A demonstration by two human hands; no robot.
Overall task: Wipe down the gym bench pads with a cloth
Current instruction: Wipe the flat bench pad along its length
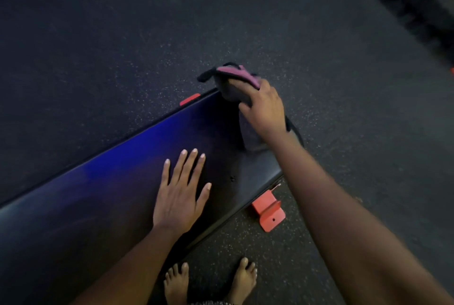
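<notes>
A long dark bench pad with a blue sheen runs from the lower left to the centre right. My left hand lies flat on it with the fingers spread. At the pad's far right end my right hand grips a bunched grey and pink cloth. Part of the cloth sticks out beyond the pad's corner and more of it trails under my wrist.
Red metal feet of the bench frame show at the near right and far edge. Dark speckled rubber floor surrounds the bench. My bare feet stand close to the pad's near side. Dark equipment sits at the top right corner.
</notes>
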